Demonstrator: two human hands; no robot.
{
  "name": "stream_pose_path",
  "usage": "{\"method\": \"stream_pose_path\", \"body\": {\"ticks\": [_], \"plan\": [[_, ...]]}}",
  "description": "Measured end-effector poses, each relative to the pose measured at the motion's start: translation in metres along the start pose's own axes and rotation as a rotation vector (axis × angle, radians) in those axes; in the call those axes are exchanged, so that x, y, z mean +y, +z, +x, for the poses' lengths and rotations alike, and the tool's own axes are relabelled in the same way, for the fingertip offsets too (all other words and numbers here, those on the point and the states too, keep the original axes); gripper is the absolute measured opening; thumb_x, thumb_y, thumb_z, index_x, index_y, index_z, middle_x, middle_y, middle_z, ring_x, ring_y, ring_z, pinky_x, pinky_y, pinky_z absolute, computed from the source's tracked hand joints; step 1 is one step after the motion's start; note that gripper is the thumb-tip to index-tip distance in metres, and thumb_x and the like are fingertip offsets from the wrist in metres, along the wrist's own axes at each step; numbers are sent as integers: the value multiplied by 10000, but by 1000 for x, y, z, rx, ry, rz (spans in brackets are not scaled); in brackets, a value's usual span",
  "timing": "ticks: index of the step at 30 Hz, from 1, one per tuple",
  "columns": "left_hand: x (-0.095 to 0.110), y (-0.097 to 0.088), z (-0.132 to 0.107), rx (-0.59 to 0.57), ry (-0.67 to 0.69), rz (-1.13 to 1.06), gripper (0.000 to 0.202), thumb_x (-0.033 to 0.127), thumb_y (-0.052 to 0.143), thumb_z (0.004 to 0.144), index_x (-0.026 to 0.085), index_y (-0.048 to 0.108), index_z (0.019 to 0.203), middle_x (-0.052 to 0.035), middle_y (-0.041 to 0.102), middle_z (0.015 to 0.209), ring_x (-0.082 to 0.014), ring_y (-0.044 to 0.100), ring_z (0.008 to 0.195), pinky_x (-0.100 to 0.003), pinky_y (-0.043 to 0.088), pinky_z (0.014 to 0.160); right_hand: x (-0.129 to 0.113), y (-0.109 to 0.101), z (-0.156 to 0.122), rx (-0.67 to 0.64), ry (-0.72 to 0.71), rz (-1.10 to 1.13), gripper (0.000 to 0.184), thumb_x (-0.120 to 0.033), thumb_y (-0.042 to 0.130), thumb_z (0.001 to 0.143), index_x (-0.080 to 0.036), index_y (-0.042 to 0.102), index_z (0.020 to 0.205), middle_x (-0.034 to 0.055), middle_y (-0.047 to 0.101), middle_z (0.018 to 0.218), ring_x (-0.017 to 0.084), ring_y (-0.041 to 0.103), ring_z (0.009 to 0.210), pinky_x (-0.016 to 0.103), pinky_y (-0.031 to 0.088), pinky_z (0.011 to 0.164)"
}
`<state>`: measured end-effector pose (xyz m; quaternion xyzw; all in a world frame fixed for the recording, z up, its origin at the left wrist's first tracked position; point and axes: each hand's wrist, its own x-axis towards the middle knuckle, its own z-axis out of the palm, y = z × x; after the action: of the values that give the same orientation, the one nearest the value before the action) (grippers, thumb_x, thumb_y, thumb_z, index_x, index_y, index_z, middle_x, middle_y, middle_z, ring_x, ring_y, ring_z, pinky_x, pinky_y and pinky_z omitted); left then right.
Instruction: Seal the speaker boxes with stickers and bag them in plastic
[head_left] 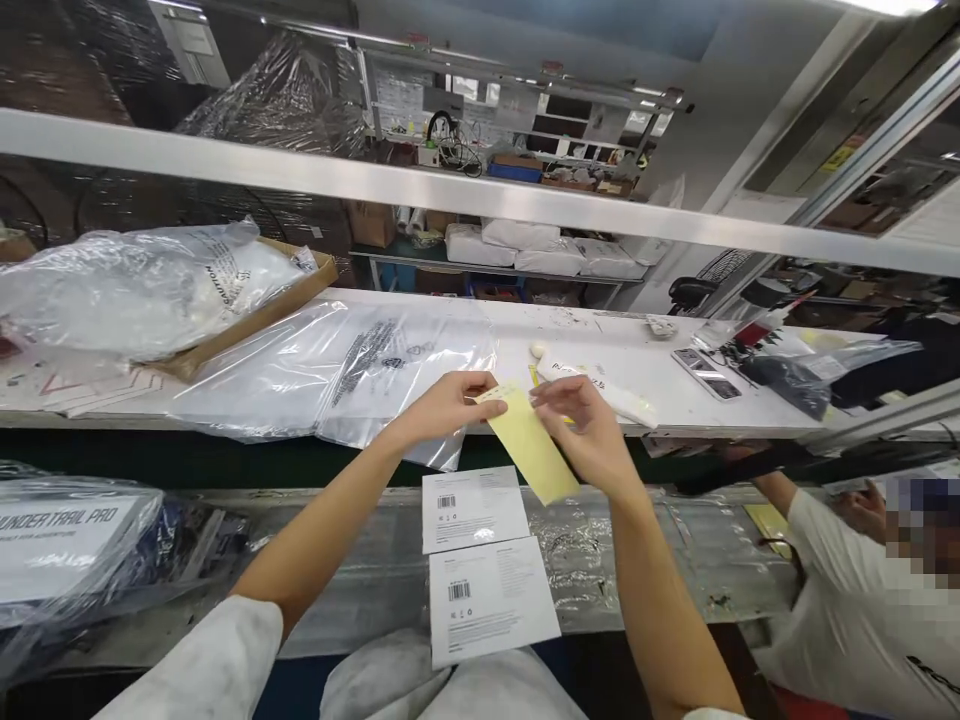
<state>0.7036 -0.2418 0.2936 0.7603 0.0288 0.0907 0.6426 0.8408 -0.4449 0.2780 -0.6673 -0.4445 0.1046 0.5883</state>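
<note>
Left hand pinches yellow slip

The slip hangs just beyond two white boxes, toward their right. Its top left corner sits between left thumb and fingers. Right hand curls beside its right edge; whether it grips, I cannot tell. Beyond the boxes, leftward, a clear bag lies on a bench; well to their right is a co-worker.

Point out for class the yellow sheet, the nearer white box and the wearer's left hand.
Yellow sheet [534,452], head view: middle of its face.
Nearer white box [495,603], head view: its printed face.
Left hand [448,406], head view: back of hand.
</note>
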Motion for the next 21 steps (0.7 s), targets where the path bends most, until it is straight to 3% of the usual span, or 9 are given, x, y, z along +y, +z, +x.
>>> {"method": "stream_pose_path", "body": {"ticks": [2, 4, 8, 13, 17, 21], "plan": [[-3, 5, -16, -24, 14, 0, 258, 422, 762, 877, 179, 678, 876, -27, 682, 880, -169, 639, 832, -268, 513, 737, -12, 25, -18, -89, 81, 58, 268, -462, 717, 944, -275, 565, 1060, 16, 720, 955, 178, 696, 771, 313, 574, 695], [-11, 11, -30, 29, 24, -43, 260, 425, 767, 878, 180, 684, 897, -20, 674, 876, -160, 628, 819, -256, 500, 728, -10, 45, -33, -89, 136, 90, 235, -453, 695, 960, -271, 556, 1012, -25, 664, 784, 150, 635, 639, 264, 505, 565], [-31, 25, -57, 191, -56, -271, 334, 500, 746, 895, 174, 685, 940, -10, 669, 807, -138, 617, 702, -245, 488, 646, 2, 73, -57, -74, 137, 114, 155, -394, 672, 979, -257, 631, 1038, 4, 704, 852, 161, 688, 746, 278, 577, 652], [-47, 45, -88, 303, -126, -346, 370, 527, 764, 877, 165, 697, 910, -20, 678, 779, -144, 622, 669, -240, 489, 599, 5, 95, -79, 91, 143, 140, 133, -373, 706, 951, -251, 690, 1001, 34, 733, 946, 185, 726, 808, 290, 641, 612], [-51, 54, -105, 319, -134, -305, 383, 541, 684, 943, 161, 735, 938, -36, 687, 820, -155, 632, 708, -243, 491, 614, 5, 99, -89, 116, 37, -1, 83, -309, 720, 949, -257, 722, 1014, 24, 760, 931, 180, 745, 802, 330, 672, 724], [-56, 59, -114, 350, -152, -285, 388, 536, 688, 942, 152, 738, 916, -28, 665, 804, -150, 608, 708, -246, 473, 625, 4, 92, -90, 32, -138, -182, 87, -229, 691, 972, -269, 745, 1026, 21, 775, 970, 171, 738, 835, 331, 661, 759]]}}
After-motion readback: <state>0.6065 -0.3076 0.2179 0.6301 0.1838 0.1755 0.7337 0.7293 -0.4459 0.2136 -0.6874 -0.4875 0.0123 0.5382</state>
